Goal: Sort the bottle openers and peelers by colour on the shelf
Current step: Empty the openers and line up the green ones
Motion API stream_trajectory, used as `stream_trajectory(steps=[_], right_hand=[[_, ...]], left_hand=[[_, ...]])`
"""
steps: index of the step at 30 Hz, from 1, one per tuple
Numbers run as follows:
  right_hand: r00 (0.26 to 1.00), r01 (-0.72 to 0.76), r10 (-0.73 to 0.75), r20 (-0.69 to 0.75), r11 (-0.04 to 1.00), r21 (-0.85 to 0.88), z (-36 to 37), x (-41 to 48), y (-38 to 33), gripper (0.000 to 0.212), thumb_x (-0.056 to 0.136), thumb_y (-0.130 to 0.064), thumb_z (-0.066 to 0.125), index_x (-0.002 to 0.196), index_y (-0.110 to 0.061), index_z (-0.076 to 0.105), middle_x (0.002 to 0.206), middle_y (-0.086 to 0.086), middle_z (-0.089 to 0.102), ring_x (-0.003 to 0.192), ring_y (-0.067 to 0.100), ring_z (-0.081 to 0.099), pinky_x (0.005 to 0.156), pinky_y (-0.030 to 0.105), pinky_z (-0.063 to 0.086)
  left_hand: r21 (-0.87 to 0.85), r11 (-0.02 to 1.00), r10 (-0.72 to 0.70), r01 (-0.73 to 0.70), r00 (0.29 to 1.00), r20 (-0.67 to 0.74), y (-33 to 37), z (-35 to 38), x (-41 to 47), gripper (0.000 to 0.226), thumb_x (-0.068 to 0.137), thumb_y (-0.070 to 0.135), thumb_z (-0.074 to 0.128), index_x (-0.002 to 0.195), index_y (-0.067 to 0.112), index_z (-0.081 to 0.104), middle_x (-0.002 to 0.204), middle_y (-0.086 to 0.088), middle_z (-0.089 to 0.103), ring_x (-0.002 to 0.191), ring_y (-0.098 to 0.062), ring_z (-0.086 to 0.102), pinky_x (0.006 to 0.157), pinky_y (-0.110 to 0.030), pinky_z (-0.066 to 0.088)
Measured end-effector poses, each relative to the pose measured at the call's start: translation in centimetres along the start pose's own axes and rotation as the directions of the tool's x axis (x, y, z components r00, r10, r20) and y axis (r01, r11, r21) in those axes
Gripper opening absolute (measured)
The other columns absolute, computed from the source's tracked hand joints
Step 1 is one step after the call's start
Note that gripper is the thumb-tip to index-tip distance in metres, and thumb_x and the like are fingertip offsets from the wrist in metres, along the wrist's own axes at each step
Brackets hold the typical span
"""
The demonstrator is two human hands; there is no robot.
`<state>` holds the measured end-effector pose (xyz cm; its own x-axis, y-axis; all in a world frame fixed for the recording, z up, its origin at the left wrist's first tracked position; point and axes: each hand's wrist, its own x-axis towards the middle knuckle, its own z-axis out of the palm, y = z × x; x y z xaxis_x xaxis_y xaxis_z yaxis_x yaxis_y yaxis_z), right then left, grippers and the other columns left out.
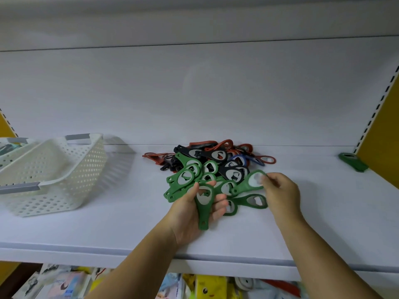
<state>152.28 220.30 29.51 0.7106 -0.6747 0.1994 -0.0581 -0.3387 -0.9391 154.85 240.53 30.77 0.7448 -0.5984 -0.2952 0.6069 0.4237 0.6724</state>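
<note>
- The left hand (194,214) lies palm up on the shelf, with its fingers and thumb curled round a green bottle opener (204,205). The opener's metal head sits between thumb and fingertips, and its handle points back toward the wrist.
- The right hand (280,190) pinches the rounded head of a second green opener (248,183) with its fingertips. That opener's handle slants down toward the left hand. The fingertips are a little blurred.
- Another green opener lies flat on the shelf (250,201) between the two hands, just under the one the right hand holds.
- More green openers (185,178) fan out in a cluster just beyond the left hand's thumb, overlapping one another.
- Behind the green cluster, farther from both hands, is the mixed heap. It holds black openers (216,155), red pieces (220,144) at the back and trailing off to the left, and one blue opener (239,159).
- A lone green opener (353,161) lies well to the right of the right hand, near the shelf's end.
- All of this rests on a white shelf (237,238); both forearms reach in over its front edge.
- Well to the left of the left hand stands a white perforated basket (71,169) with grey handles, tilted.
- A yellow upright (380,137) with a slotted strip stands beyond the right hand.
- Below the forearms, under the shelf edge, colourful packaged goods (205,287) show.
</note>
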Motion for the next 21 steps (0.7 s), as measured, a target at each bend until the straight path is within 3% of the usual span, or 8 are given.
stream_trajectory(steps=[3,5,7,10,13,15,18,21], right_hand=[[0.997,-0.074,0.073,0.019,0.91,0.408,-0.9,-0.5,-0.6,0.006,0.089,-0.011,0.062,0.09,-0.011,0.068,0.072,0.005,0.059,0.064,0.014,0.049,0.06,0.023,0.042],[0.99,-0.059,-0.005,0.143,0.895,0.443,-0.7,-1.3,-1.0,0.009,0.088,-0.006,0.063,0.089,-0.011,0.07,0.066,0.003,0.059,0.054,0.006,0.048,0.051,0.016,0.041],[0.952,0.058,-0.152,0.267,0.943,0.328,0.0,-2.4,-1.3,0.012,0.085,-0.006,0.066,0.084,-0.017,0.072,0.061,-0.006,0.066,0.054,0.0,0.056,0.053,0.012,0.046],[0.898,0.173,-0.234,0.372,0.966,0.19,1.1,-3.3,-1.2,0.012,0.079,-0.008,0.074,0.084,-0.019,0.075,0.071,-0.005,0.073,0.066,0.006,0.067,0.065,0.016,0.052],[0.879,0.299,-0.325,0.349,0.946,0.129,1.7,-3.4,-0.8,0.01,0.075,-0.013,0.078,0.084,-0.015,0.077,0.076,-0.004,0.071,0.065,0.006,0.066,0.062,0.016,0.051],[0.884,0.393,-0.382,0.271,0.919,0.015,1.5,-3.1,-0.5,0.007,0.078,-0.023,0.076,0.083,-0.019,0.077,0.078,-0.007,0.07,0.07,0.008,0.064,0.064,0.021,0.05],[0.95,0.311,-0.297,0.095,0.92,-0.238,-0.2,-1.7,0.5,0.015,0.086,-0.028,0.066,0.093,-0.017,0.074,0.09,-0.001,0.07,0.085,0.018,0.064,0.072,0.032,0.051],[0.985,0.126,-0.049,0.166,0.86,-0.494,-1.3,-0.8,0.9,0.03,0.085,-0.038,0.065,0.108,-0.019,0.069,0.118,-0.001,0.062,0.11,0.022,0.055,0.092,0.036,0.045]], left_hand=[[0.023,1.0,0.007,-0.007,1.0,0.012,0.0,0.1,-0.1,0.047,0.102,0.039,0.027,0.122,0.01,0.057,0.097,-0.023,0.067,0.086,-0.033,0.067,0.076,-0.039,0.058],[0.072,0.997,0.002,-0.006,0.999,0.048,-0.1,0.2,-0.2,0.045,0.102,0.038,0.026,0.119,0.01,0.057,0.102,-0.025,0.067,0.085,-0.034,0.069,0.074,-0.04,0.059],[0.162,0.987,-0.02,0.004,0.995,0.094,-0.2,0.3,-0.2,0.045,0.102,0.038,0.026,0.122,0.011,0.056,0.111,-0.025,0.066,0.087,-0.033,0.069,0.075,-0.038,0.06],[0.32,0.947,-0.042,-0.006,0.989,0.143,-0.4,0.1,-0.2,0.049,0.098,0.04,0.035,0.127,0.005,0.054,0.109,-0.021,0.068,0.082,-0.028,0.07,0.066,-0.032,0.059],[0.391,0.917,-0.006,-0.079,0.978,0.211,-0.6,-0.2,-0.6,0.031,0.091,0.016,0.053,0.12,0.004,0.055,0.098,-0.019,0.067,0.06,-0.015,0.06,0.048,-0.02,0.047],[0.372,0.922,0.024,-0.106,0.976,0.219,-0.5,-0.5,-0.7,0.034,0.09,-0.001,0.05,0.121,0.009,0.056,0.092,-0.017,0.067,0.055,-0.012,0.051,0.044,-0.018,0.039],[0.223,0.971,0.051,-0.084,0.988,0.147,-0.4,-0.8,-0.2,0.049,0.088,-0.008,0.039,0.124,0.019,0.057,0.083,-0.013,0.062,0.049,-0.013,0.044,0.038,-0.019,0.035],[0.141,0.987,0.06,-0.071,0.995,0.08,-0.3,-0.7,-0.1,0.041,0.089,-0.001,0.037,0.12,0.018,0.057,0.078,-0.012,0.06,0.047,-0.013,0.042,0.036,-0.018,0.034]])
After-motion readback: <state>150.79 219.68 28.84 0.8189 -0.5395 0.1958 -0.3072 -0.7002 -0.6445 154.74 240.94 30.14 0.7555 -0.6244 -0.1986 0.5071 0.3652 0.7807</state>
